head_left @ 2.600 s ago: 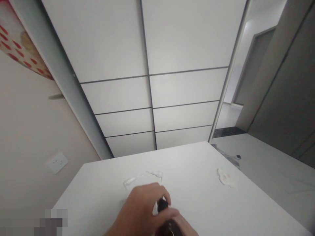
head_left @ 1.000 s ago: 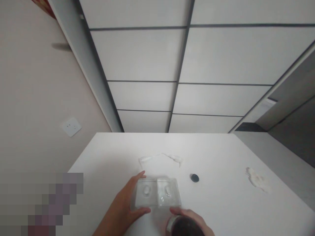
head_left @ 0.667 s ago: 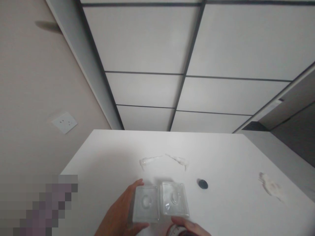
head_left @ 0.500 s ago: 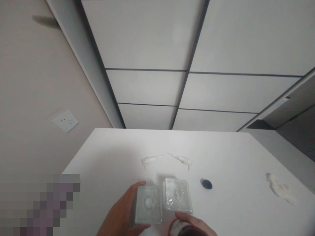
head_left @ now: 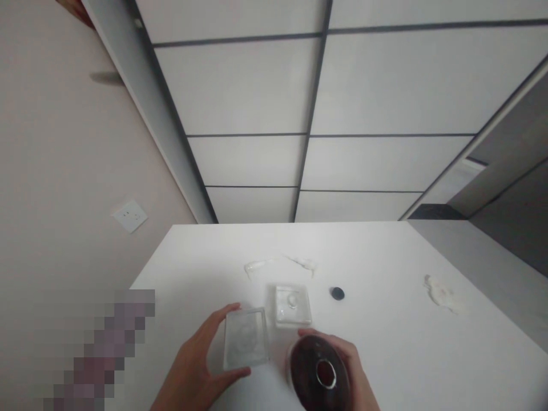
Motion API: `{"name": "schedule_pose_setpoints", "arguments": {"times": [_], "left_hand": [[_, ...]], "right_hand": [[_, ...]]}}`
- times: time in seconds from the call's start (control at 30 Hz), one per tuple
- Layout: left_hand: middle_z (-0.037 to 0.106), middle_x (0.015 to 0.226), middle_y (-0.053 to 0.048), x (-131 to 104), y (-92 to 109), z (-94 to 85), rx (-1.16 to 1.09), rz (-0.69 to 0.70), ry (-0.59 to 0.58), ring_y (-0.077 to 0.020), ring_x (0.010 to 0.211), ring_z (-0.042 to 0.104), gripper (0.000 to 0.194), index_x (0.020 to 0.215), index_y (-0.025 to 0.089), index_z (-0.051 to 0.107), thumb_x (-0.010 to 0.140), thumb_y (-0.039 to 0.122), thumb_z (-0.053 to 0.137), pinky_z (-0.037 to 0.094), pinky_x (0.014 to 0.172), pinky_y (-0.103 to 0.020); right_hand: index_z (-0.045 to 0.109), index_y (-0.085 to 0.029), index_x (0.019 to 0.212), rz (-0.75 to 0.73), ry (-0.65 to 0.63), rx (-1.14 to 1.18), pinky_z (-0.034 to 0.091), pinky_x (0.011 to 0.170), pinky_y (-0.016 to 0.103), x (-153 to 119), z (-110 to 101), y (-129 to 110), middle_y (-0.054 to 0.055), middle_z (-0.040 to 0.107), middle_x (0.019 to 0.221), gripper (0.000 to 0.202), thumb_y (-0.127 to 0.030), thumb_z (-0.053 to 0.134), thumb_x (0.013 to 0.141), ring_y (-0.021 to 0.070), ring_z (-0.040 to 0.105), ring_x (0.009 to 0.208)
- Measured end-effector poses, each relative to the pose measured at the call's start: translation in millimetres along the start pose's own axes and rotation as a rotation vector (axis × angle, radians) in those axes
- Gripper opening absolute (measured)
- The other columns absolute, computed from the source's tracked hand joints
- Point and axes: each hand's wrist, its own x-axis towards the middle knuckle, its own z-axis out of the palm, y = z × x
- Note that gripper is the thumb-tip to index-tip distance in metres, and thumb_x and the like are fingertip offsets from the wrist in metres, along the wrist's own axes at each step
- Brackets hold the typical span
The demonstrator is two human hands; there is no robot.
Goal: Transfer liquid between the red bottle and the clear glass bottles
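My left hand (head_left: pixel 203 348) grips a clear square dish (head_left: pixel 245 339), thumb along the near side and fingers at the far side. The dish is tilted, and a round shape shows faintly through it. My right hand (head_left: pixel 353 359) is wrapped round a dark red bottle (head_left: pixel 310 365), seen from above with a round mouth that appears uncapped. Just beyond the bottle, a second clear square dish (head_left: pixel 293 306) with a round hollow in its middle lies on the white table (head_left: pixel 368 251). A small black cap (head_left: pixel 338 293) rests to the right of that dish.
Two thin clear objects, maybe droppers, lie farther back: a left one (head_left: pixel 257 266) and a right one (head_left: pixel 305 263). A crumpled whitish piece (head_left: pixel 440 294) lies toward the right edge. Behind the table stand white panelled doors (head_left: pixel 252 160); a wall socket (head_left: pixel 130 216) is at left.
The bottle has come up farther into view, its top facing me. The dish in my left hand has been raised and tilted away from the other dish. The camera view has shifted.
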Motion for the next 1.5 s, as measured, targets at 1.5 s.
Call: {"name": "schedule_pose_setpoints", "arguments": {"times": [1.5], "left_hand": [[0.074, 0.149, -0.002, 13, 73, -54.8, 0.433, 0.444, -0.226, -0.0342, 0.126, 0.077, 0.120, 0.162, 0.049, 0.048, 0.058, 0.025, 0.101, 0.062, 0.108, -0.038]], "right_hand": [[0.058, -0.029, 0.158, -0.062, -0.130, -0.053, 0.048, 0.121, 0.057, 22, 5, -6, 0.017, 0.065, 0.155, 0.094, -0.070, 0.088, 0.079, 0.0439, 0.060, 0.145]]}}
